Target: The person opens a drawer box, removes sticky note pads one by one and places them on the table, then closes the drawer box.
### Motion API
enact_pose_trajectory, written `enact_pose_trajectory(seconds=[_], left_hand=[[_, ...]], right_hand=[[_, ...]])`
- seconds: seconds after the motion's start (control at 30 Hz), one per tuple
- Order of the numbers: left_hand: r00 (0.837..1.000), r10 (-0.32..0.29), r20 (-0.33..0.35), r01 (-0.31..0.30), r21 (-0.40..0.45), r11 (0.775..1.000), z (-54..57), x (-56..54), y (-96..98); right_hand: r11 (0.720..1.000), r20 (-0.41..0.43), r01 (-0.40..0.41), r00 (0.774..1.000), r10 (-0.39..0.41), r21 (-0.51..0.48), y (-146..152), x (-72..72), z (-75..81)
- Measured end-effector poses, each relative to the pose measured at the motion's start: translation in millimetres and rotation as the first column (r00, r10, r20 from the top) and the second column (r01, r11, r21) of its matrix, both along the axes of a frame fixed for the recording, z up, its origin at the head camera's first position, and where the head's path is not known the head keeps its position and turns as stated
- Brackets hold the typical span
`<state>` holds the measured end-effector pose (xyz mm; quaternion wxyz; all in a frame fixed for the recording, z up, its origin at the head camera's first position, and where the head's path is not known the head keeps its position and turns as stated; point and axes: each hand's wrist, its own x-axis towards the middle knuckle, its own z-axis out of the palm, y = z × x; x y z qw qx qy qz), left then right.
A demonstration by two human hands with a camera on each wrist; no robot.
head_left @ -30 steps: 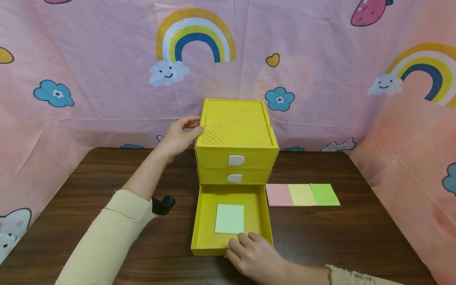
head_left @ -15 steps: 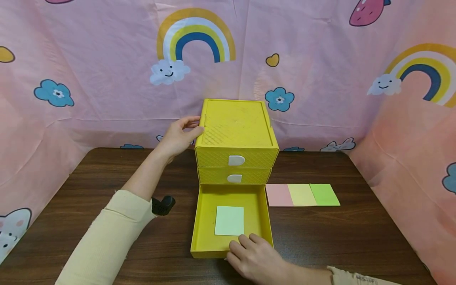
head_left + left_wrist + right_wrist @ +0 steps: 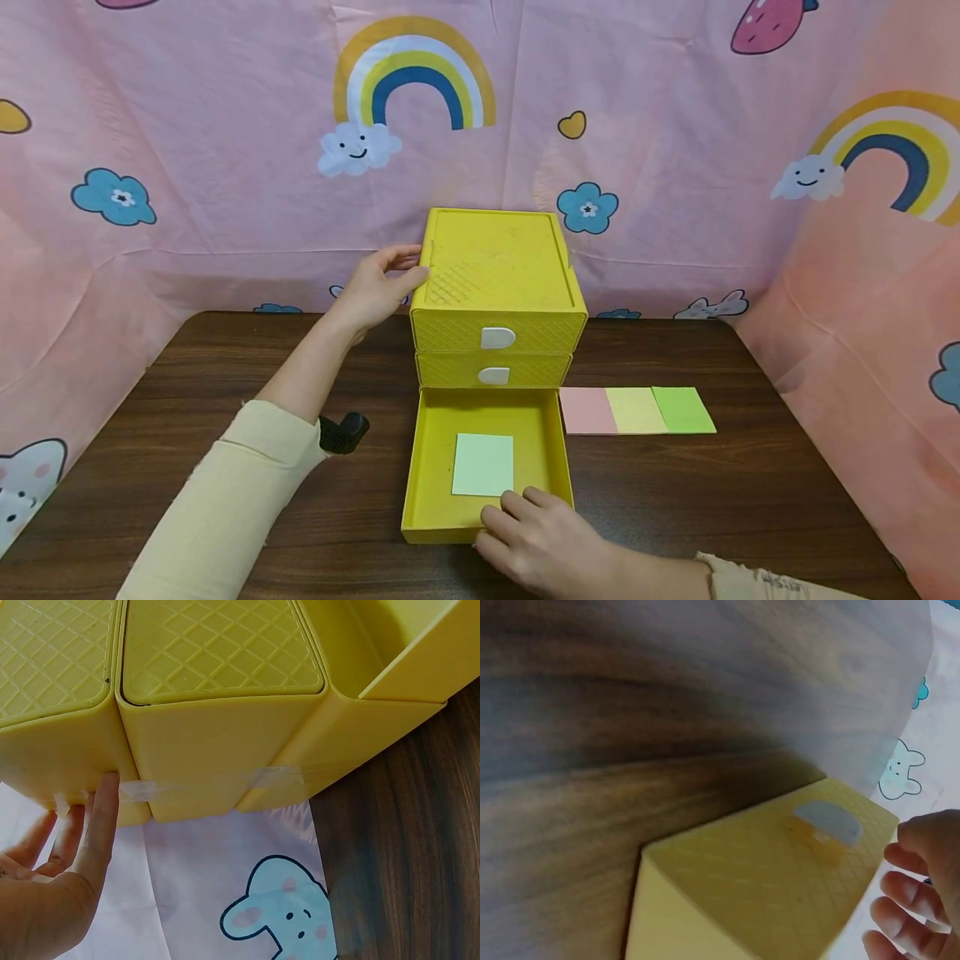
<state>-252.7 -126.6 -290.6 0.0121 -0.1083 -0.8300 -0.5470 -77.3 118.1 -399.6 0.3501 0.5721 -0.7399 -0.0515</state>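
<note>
A yellow drawer unit [image 3: 498, 262] with white handles stands mid-table, its bottom drawer [image 3: 540, 442] pulled out. In that drawer lies a pale green sticky-note pad [image 3: 483, 464]. My left hand [image 3: 371, 287] rests against the unit's left side, thumb at the top edge; the left wrist view shows the fingers [image 3: 105, 817] extended along the side wall. Loosely bent, the fingers of my right hand [image 3: 543, 542] are at the top edge of the drawer front. In the right wrist view the white handle [image 3: 831, 821] is outside the hand's grasp.
Pink [image 3: 590, 411], yellow [image 3: 637, 411] and green [image 3: 684, 410] sticky-note pads lie in a row right of the unit on the dark wooden table [image 3: 712, 500]. Behind hangs a patterned pink cloth [image 3: 240, 125]. Two closed drawer fronts show above the pulled-out drawer.
The bottom drawer has slid slightly toward me, carrying the pale green pad with it. The right hand then shifted very slightly at its rim. The left hand has stayed in place.
</note>
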Motion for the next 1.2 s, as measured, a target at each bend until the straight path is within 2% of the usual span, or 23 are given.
enact_pose_trajectory(seconds=[0.13, 0.27, 0.47, 0.8, 1.2], left_hand=[[1.000, 0.002, 0.003, -0.002, -0.006, 1.000, 0.9, 0.2, 0.0], [1.000, 0.005, 0.007, -0.005, -0.011, 1.000, 1.7, 0.4, 0.5], [1.000, -0.002, 0.010, 0.002, -0.008, 1.000, 2.6, 0.8, 0.9], [1.000, 0.005, 0.012, -0.005, -0.005, 1.000, 3.6, 0.2, 1.4], [1.000, 0.008, 0.015, -0.007, -0.007, 1.000, 3.9, -0.4, 0.6]], right_hand=[[1.000, 0.083, 0.001, 0.997, 0.000, -0.010, 0.5, -2.3, 1.2], [1.000, 0.133, 0.019, 0.991, -0.017, -0.007, 0.7, -5.3, 9.0], [1.000, 0.106, 0.009, 0.994, -0.009, 0.003, -0.2, -12.7, 22.0], [0.997, 0.187, 0.046, 0.981, -0.057, 0.062, -1.8, -23.6, 37.7], [0.993, 0.322, 0.066, 0.942, -0.093, 0.094, -7.1, -41.8, 45.3]])
